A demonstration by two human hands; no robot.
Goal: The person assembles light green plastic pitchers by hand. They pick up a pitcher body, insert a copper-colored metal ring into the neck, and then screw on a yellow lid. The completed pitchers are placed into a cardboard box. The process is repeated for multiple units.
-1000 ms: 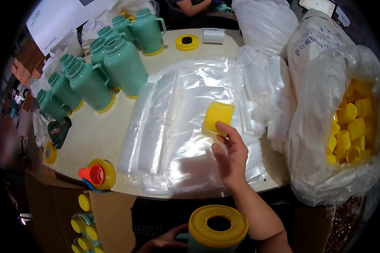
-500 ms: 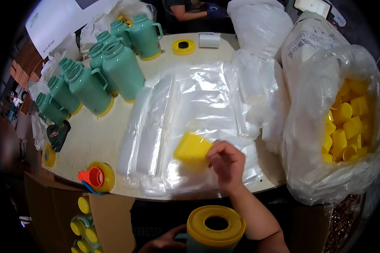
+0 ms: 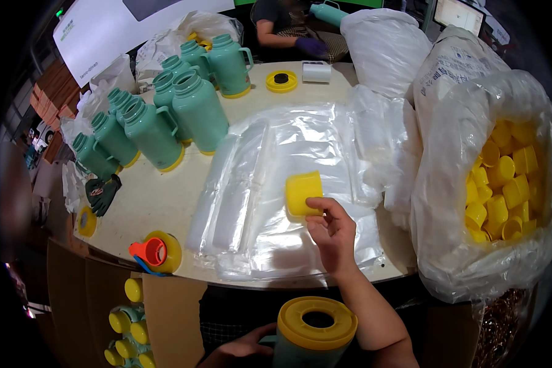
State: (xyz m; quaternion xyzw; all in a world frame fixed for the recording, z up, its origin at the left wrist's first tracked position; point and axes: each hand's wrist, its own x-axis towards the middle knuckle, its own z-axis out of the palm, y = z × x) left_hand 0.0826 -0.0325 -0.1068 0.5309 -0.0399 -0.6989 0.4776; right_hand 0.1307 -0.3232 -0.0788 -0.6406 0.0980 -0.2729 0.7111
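Now right hand grips yellow cup, mouth facing left.

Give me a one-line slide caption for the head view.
Right hand holds a yellow cup over clear bags; left hand steadies a flask.

A cluster of teal flasks with handles stood on the pale round surface toward ten and eleven o'clock, touching or just beside one another. A stack of clear plastic bags lay across the middle. At twelve o'clock sat a yellow ring lid with a white tape roll just beside it. A tape dispenser, yellow with a red core, rested at the seven o'clock rim. A dark glove lay at nine o'clock. At three o'clock a large clear sack bulged with yellow caps. Another person sat beyond twelve o'clock.
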